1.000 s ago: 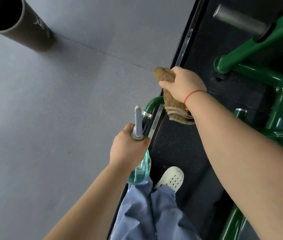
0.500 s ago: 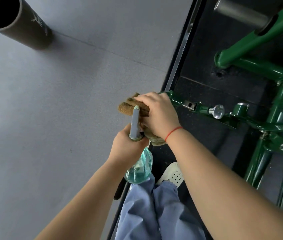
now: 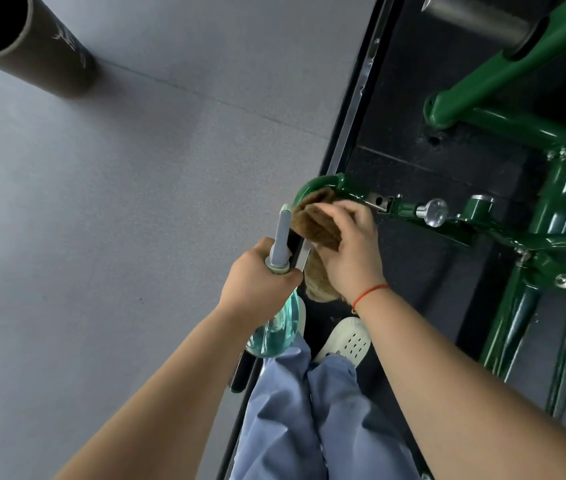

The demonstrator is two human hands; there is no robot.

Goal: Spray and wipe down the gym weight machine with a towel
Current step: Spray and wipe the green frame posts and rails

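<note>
My left hand (image 3: 260, 275) grips the neck of a clear spray bottle (image 3: 274, 332) holding blue-green liquid, its grey nozzle pointing away from me. Just to its right, my right hand (image 3: 352, 251) holds a brown towel (image 3: 316, 223) against the curved end of a green handle bar (image 3: 316, 185) of the weight machine. The towel is wrapped over the bar and hangs below my palm. The machine's green frame (image 3: 551, 209) stretches off to the right with a chrome knob (image 3: 434, 211) on the bar.
A black tube (image 3: 28, 46) stands on the grey floor at the top left. A metal strip (image 3: 354, 105) edges the black rubber mat under the machine. A grey weight peg (image 3: 475, 19) juts out at the top right. My white shoe (image 3: 345, 341) is below the towel.
My right hand slid the towel down from the far bend to beside the spray nozzle, then slightly outward along the green curved handle. The left hand stayed nearly still with the bottle.
</note>
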